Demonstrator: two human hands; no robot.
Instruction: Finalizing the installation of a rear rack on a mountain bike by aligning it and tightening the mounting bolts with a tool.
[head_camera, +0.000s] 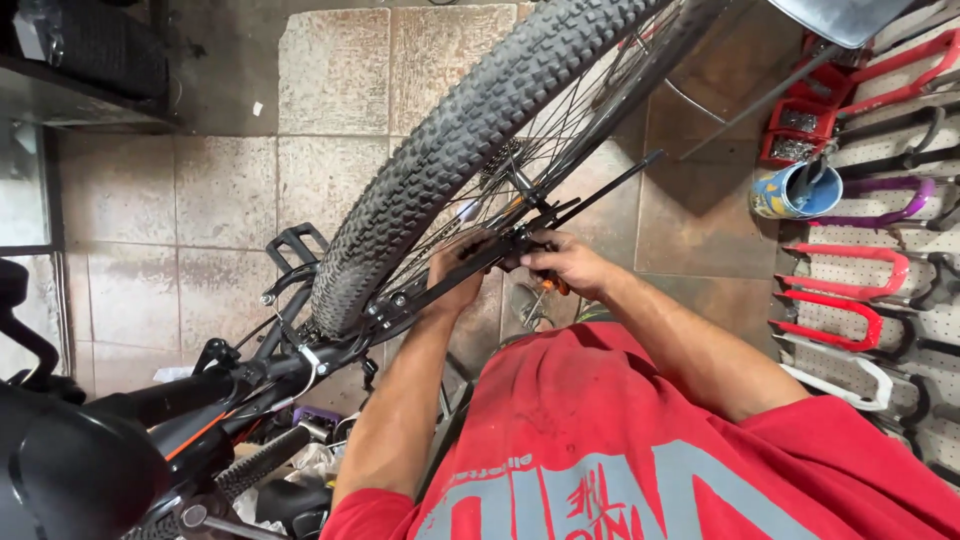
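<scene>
Gripping the black seat stay (455, 275) beside the knobby rear tyre (440, 150), the left hand (458, 272) has fingers curled around it; right hand (562, 262) fingers pinch an orange-handled tool (549, 285) near the wheel hub.

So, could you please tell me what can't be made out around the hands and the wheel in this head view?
- Left hand: its fingers are behind the black stay, so the grip is unclear.
- Right hand: only an orange bit of what it holds shows; the fist covers the rest.
- Wheel hub: screened by tyre and spokes.
- Tyre: top cut off by the frame edge.
</scene>
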